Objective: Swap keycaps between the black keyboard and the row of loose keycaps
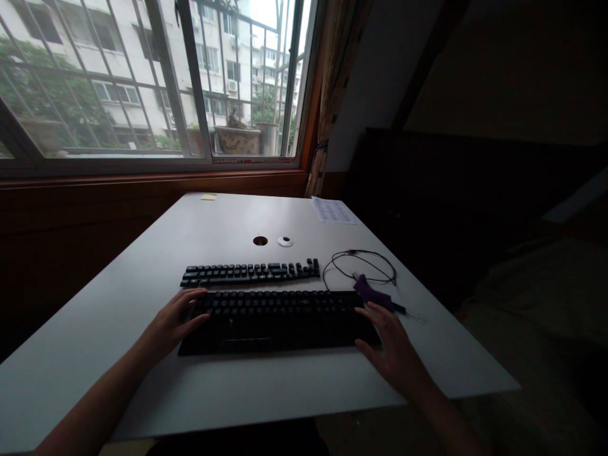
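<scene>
A black computer keyboard [280, 323] lies flat on the white table in front of me, with rows of keys along its back half and a flat dark front part. My left hand [178, 320] grips its left end, fingers at the back corner and thumb on top. At the right end, my right hand [387, 339] holds it with fingers and thumb spread along the side. Black keycaps [249, 272] stand in rows just behind the keyboard. A purple cloth-like piece [373, 294] lies by my right fingers, with a thin wire tool [415, 315] sticking out.
A coiled black cable [363, 253] lies behind the right end. Farther back on the white table [228, 221] are a round hole [260, 240], a white round cover [285, 241], printed paper [335, 211] and a yellow note [209, 197]. A barred window [247, 82] is beyond.
</scene>
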A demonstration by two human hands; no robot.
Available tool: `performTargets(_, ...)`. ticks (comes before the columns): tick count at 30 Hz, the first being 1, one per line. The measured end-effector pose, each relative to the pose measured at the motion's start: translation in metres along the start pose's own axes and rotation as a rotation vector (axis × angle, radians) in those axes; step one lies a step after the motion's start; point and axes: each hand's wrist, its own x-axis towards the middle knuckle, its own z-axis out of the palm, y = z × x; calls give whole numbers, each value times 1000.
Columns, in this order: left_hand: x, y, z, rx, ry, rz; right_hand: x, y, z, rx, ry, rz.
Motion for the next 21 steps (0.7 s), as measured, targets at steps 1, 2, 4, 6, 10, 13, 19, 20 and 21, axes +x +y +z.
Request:
performTargets(1,0,0,0,-4,-2,0,1,-1,0,-1,-25,10)
performTargets(2,0,0,0,-7,-5,0,1,-1,0,-7,-47,19)
performTargets(4,0,0,0,-13,-9,0,2,-1,0,-17,-61,27)
performTargets(6,0,0,0,-19,-11,-3,1,-1,0,-11,-31,24)
performTargets(10,-1,-1,0,-26,-8,-10,-1,0,1,9,-39,13)
performTargets(13,-1,1,0,-26,-5,-15,-1,-1,1,-15,-72,20)
performTargets(19,1,3,0,-36,-3,-11,-1,-1,1,9,-32,-5)
performTargets(20,1,3,0,-33,1,-9,-1,0,1,8,-40,-13)
performTargets(21,1,3,0,-28,3,-10,-1,0,1,4,-47,-13)
